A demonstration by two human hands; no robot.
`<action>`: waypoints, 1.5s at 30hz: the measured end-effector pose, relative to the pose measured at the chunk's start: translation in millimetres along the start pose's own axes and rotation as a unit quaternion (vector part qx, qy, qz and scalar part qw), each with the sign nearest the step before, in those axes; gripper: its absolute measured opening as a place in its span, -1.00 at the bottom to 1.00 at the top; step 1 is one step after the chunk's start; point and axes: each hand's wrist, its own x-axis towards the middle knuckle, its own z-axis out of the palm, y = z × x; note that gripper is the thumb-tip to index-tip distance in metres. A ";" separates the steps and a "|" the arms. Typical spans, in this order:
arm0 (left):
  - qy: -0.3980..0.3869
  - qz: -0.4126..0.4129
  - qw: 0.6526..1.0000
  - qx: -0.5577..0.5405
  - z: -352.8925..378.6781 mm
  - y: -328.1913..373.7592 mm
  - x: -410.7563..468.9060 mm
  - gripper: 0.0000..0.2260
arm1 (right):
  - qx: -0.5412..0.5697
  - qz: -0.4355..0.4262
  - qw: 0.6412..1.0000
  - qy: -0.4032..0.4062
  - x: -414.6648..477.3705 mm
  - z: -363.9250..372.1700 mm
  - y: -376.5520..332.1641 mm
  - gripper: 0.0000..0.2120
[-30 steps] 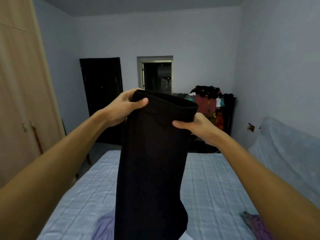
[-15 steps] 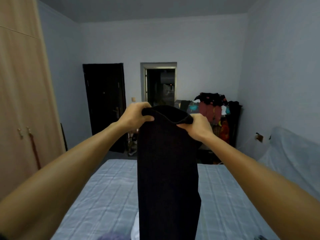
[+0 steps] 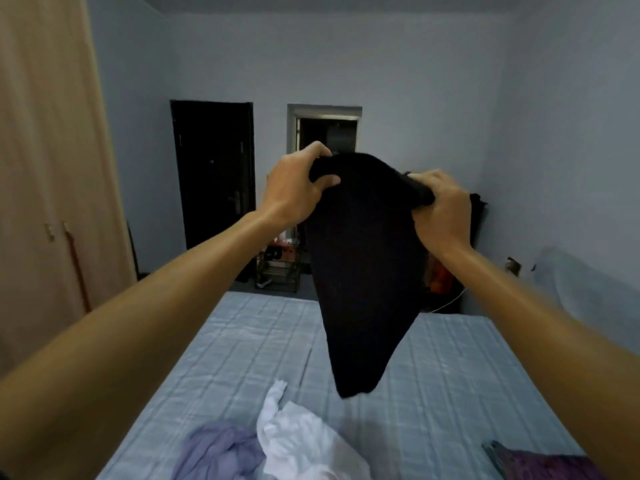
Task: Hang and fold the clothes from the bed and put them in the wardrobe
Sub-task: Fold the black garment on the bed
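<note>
Holding the black garment up above the bed, left hand and right hand both clamped on its top edge, long axis hanging straight down.

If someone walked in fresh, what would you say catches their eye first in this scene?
First, the black garment held up mid-frame over the bed, its top edge in the grip of the left hand and the right hand. Next, the white garment and lilac garment crumpled at the bed's near edge.

Both hands raised, fingers seemingly clenched
</note>
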 end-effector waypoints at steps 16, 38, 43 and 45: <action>-0.301 -0.114 0.947 -0.012 -35.5 33.5 -442.3 -0.79 | 0.001 0.190 0.961 -0.200 -454.4 -112.8 -126.7 -0.67; -0.585 -0.103 0.803 -0.049 -77.6 36.6 -799.9 -0.88 | -0.022 0.387 0.801 -0.456 -803.9 -192.0 -273.0 -0.64; -0.590 -0.147 0.792 -0.057 -45.0 20.8 -836.1 -0.83 | -0.006 0.403 0.762 -0.506 -845.2 -180.7 -243.6 -0.41; -0.595 -0.154 0.786 -0.065 -32.3 15.6 -844.2 -0.85 | 0.009 0.429 0.752 -0.500 -853.7 -176.9 -227.8 -0.39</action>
